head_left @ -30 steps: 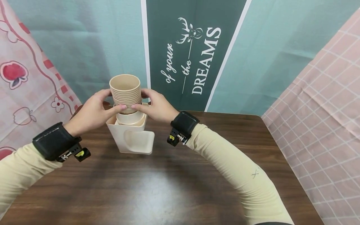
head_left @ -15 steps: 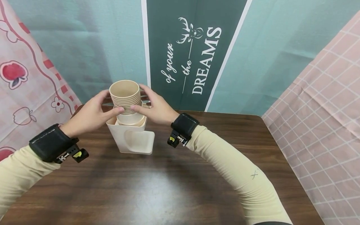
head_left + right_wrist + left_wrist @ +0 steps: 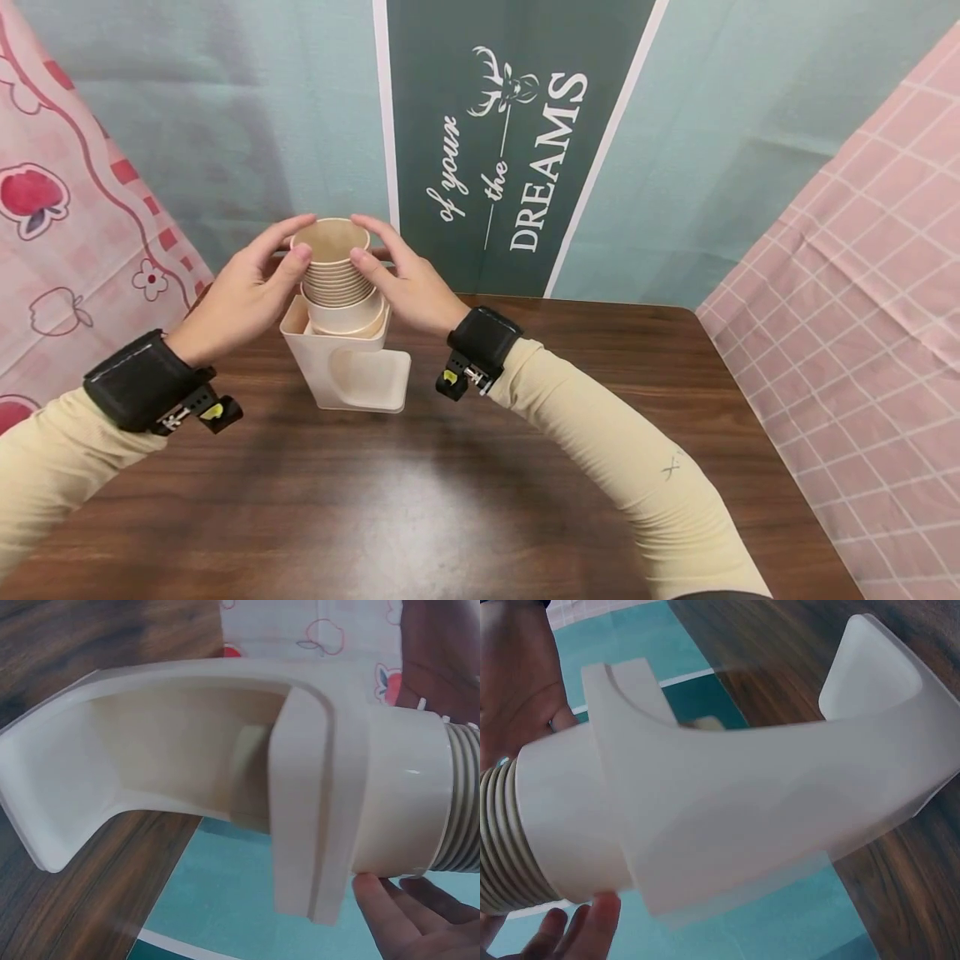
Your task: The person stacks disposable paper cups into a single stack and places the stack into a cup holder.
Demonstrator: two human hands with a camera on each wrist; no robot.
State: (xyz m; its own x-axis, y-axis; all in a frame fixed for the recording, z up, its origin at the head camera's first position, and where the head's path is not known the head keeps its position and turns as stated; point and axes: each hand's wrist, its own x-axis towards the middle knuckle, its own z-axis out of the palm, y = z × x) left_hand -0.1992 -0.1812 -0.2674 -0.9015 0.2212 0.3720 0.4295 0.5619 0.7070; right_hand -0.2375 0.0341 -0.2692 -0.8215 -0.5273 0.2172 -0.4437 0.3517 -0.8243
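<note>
A stack of beige paper cups (image 3: 335, 285) stands mouth up in the round white collar (image 3: 345, 318) of an off-white cup dispenser (image 3: 318, 371). My left hand (image 3: 243, 287) is on the left of the stack, thumb and forefinger at the top cup's rim. On the right side, my right hand (image 3: 416, 287) holds the same rim in a mirrored grip. Both wrist views show the collar (image 3: 570, 810) running into the dispenser body, with the cups' stacked rims (image 3: 466, 799) past it. Other fingers of each hand lie by the collar in those views.
The dispenser has an open lower bay with a flat foot (image 3: 386, 382) on the dark wooden table (image 3: 465, 500). Teal cloth (image 3: 315, 100) hangs behind; pink printed cloth (image 3: 90, 225) is at left and pink checked cloth (image 3: 862, 333) at right.
The cup stack has sunk lower into the collar. Both hands have shifted from lower on its sides up to the top rim.
</note>
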